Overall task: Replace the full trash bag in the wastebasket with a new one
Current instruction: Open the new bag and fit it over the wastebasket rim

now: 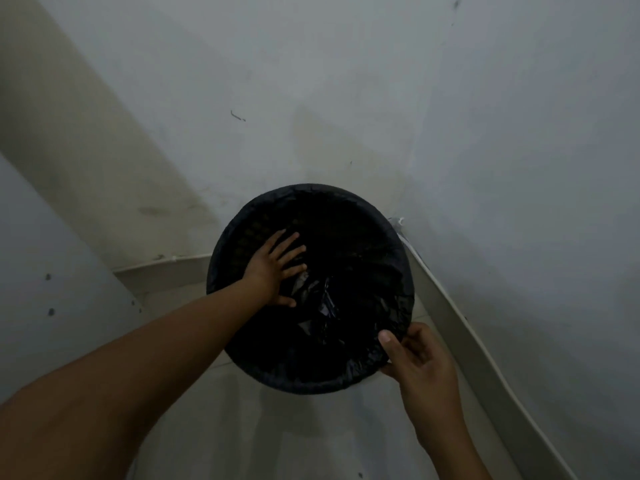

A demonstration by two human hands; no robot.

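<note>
Obs., head view, nearest first. My right hand point(420, 355) sits at the near-right rim of the wastebasket point(228, 244), thumb over the top edge and fingers curled under it, pinching the folded-over hem of the black trash bag point(322, 299) against the rim. Further in, my left hand point(275, 268) is reached past the left rim and down inside the mouth, fingers straight and spread, palm flat on the bag film against the inner left wall; it grips nothing. The wastebasket stands on the floor point(242, 427) in a corner, directly ahead of and below both hands, mouth facing up at the camera, so its long axis runs roughly away from me, straight down. Bag hem is wrapped over the rim all the way round as far as I can see; the middle of the bag shows crumpled, glossy folds. Interior is too dark to tell whether anything lies in it. Judgement: this is a liner being seated, and the next move turns on pushing the film down along that vertical axis; the left hand is already inside and better placed, the right anchoring the hem. Behind: baseboard point(162, 271), then wall point(346, 81), scuffed.
</note>
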